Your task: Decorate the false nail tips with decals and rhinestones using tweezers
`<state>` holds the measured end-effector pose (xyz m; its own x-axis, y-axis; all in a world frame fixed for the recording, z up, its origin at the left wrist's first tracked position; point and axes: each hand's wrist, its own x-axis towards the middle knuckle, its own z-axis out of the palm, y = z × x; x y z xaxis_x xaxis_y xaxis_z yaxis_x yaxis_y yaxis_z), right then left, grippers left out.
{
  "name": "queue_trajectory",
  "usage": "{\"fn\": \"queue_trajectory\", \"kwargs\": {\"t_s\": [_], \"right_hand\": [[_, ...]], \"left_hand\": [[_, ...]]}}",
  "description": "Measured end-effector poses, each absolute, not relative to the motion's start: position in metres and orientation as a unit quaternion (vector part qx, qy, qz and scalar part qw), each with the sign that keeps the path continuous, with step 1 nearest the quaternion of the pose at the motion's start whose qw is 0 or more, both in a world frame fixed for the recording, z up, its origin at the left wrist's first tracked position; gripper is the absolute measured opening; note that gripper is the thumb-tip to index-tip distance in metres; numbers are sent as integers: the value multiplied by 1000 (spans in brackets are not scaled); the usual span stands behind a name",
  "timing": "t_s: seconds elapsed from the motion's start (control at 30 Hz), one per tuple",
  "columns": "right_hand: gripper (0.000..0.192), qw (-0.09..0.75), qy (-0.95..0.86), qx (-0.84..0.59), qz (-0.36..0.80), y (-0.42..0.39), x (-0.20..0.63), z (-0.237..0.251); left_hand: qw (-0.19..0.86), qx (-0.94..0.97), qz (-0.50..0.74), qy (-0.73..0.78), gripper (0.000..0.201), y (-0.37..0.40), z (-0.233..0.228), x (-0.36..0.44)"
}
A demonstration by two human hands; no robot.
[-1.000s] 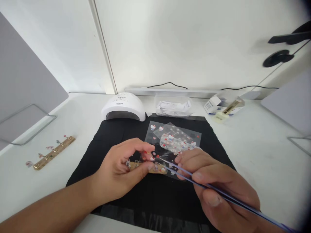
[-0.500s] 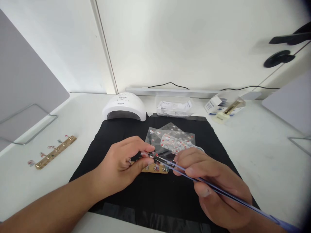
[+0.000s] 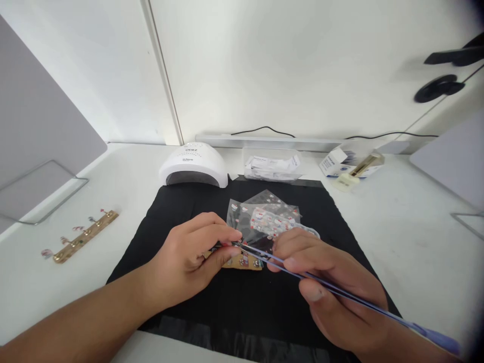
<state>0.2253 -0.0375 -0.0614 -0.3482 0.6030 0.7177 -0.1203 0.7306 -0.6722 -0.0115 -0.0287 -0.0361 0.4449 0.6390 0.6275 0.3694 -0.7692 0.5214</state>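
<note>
My left hand (image 3: pixel 194 252) is closed in a pinch over the mat, thumb and forefinger together on a small piece that the fingertips mostly hide. Blue tweezers (image 3: pixel 333 289) lie across my right hand (image 3: pixel 336 282), gripped between thumb and fingers. Their dark, narrow tips reach the left fingertips. Just beneath the pinch, a light wooden strip (image 3: pixel 242 262) with several small decorated pieces on it rests on the black mat (image 3: pixel 249 312), partly covered by my left hand. Behind the hands lie clear sticker sheets (image 3: pixel 242 217) with small red and white figures, overlapping one another.
A white nail lamp (image 3: pixel 192 164) stands at the mat's back left. Beside it is a clear tray (image 3: pixel 272 164) of packets. An opened small box (image 3: pixel 351 164) sits at the back right. On the left, another wooden strip (image 3: pixel 86 236) carries several nail tips on stems.
The tweezers' tips have shifted slightly left, further in between my left fingertips. Less of the red and white piece shows there now. The camera view has moved a little.
</note>
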Motion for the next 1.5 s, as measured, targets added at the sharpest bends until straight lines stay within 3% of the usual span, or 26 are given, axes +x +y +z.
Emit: {"fn": "queue_trajectory", "kwargs": {"t_s": [0.73,1.23,1.5], "right_hand": [[24,569,-729,-167,343,-37,223,-63],[31,548,-751,-186,318,-38,226,-63],[29,538,-758,-192,313,-38,224,-60]], "left_hand": [[155,835,424,313,15,-30,-35,-12],[336,771,436,320,25,-29,-34,-11],[351,778,430,295,26,-25,-31,-16]]}}
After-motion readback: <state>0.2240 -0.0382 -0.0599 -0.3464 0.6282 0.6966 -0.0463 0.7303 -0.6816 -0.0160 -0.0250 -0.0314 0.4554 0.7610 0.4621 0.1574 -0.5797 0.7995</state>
